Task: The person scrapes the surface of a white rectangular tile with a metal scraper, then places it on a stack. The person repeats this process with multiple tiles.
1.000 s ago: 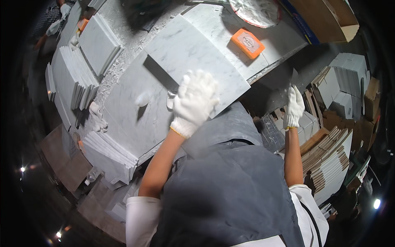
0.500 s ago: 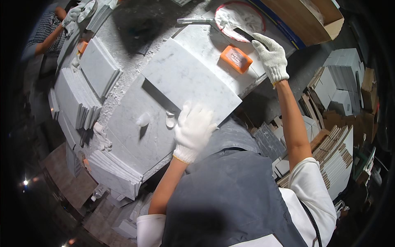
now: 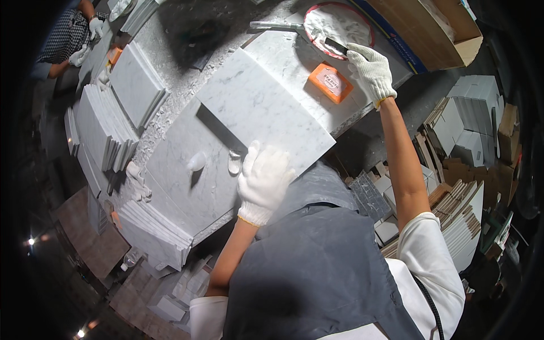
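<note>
A white marble tile [image 3: 263, 110] lies flat on the grey marble worktable [image 3: 181, 164]. My left hand [image 3: 263, 181], in a white knit glove, presses on the tile's near edge. My right hand [image 3: 371, 71], also gloved, is closed on a dark flat-bladed scraper [image 3: 334, 45] whose tip reaches into a red-rimmed bowl [image 3: 337, 22] of white paste. An orange block [image 3: 330, 82] rests on the table just left of my right hand. Two small white blobs [image 3: 233, 163] sit on the table by my left hand.
Stacks of marble tiles [image 3: 102, 124] line the table's left side. A metal trowel [image 3: 272, 25] lies beside the bowl, and an open cardboard box [image 3: 425, 28] stands at the back right. A co-worker's gloved hands [image 3: 79, 54] work at the far left. Cartons and tile stacks [image 3: 470, 124] fill the floor to the right.
My right hand rose from beside the table's right edge to the bowl with the scraper. My left hand stayed on the tile.
</note>
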`<state>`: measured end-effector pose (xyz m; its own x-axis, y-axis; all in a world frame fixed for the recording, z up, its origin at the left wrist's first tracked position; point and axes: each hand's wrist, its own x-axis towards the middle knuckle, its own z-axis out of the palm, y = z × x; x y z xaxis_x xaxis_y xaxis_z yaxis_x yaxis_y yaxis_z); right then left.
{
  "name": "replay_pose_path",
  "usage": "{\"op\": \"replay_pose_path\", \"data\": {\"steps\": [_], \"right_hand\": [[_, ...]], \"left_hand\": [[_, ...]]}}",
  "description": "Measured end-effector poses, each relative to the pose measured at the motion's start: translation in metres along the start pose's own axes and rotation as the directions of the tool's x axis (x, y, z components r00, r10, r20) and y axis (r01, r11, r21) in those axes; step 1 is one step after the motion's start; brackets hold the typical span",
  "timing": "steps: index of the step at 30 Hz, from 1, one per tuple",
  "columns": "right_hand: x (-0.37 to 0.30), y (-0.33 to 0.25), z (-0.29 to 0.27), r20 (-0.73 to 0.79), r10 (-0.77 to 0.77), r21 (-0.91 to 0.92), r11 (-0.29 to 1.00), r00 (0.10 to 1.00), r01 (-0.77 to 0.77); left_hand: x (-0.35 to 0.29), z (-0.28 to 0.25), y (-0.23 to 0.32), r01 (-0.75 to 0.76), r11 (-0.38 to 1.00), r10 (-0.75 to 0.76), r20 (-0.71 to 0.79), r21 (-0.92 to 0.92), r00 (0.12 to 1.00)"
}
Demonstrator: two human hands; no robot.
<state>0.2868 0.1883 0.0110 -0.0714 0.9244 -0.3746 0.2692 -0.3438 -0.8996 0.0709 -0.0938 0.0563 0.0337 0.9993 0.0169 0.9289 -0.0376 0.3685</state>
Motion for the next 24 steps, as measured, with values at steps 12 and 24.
{"op": "replay_pose_path", "data": {"steps": [12, 24], "right_hand": [[-0.021, 0.014, -0.015, -0.056, -0.122, 0.015, 0.992, 0.991, 0.123], [-0.167, 0.026, 0.017, 0.266, 0.175, 0.106, 0.972, 0.948, -0.209]], "left_hand": [[-0.005, 0.008, 0.0, -0.024, 0.999, 0.027, -0.129, 0.025, 0.991], [-0.009, -0.003, -0.006, -0.048, 0.998, 0.038, -0.197, -0.043, 0.98]]}}
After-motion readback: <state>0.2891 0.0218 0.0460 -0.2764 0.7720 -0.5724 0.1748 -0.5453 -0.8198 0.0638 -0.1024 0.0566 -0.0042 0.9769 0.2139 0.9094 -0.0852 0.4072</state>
